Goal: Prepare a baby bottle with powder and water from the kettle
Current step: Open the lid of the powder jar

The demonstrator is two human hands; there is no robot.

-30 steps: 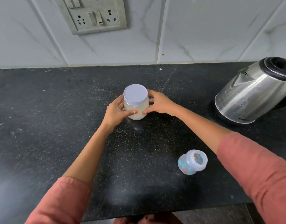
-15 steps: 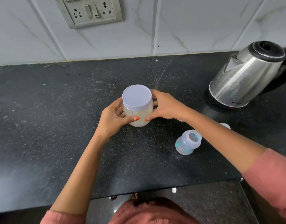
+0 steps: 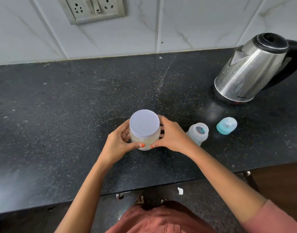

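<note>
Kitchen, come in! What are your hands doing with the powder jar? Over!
Left hand and right hand grip the powder jar, lid on. Baby bottle open, just right of it. Kettle far right, nothing in the way.

A terracotta-pink sleeve (image 3: 272, 219) covers the right arm, matching the garment (image 3: 161, 221) below; the left hand (image 3: 116, 144) and right hand (image 3: 173, 138) have orange-polished thumbnails (image 3: 142, 145); the toes (image 3: 139, 199) are bare.

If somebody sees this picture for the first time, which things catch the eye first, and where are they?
First comes the jar with a pale lid, in the middle of the black counter, gripped from both sides by the left hand and the right hand. Next is the shiny steel kettle at the back right. In front of it stand a baby bottle and a teal cap.
</note>
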